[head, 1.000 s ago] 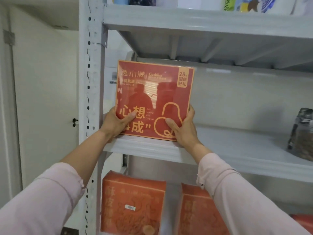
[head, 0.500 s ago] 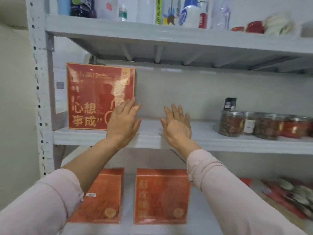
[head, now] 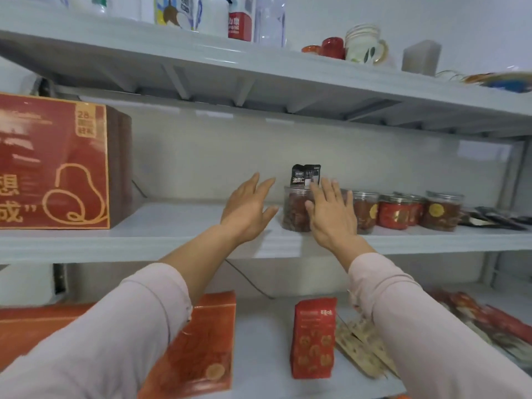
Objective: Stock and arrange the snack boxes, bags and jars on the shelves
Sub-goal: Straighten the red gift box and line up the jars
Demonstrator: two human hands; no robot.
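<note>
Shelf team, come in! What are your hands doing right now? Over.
Left hand and right hand open, empty, flanking end jar. Jar upright on shelf. Black packet pokes up above it.

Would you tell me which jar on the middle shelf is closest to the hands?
The leftmost jar, partly behind the right hand; others stand farther right.

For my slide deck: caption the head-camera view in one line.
Open, the left hand and right hand reach toward the leftmost jar on the middle shelf; a red box stands farther left.
</note>
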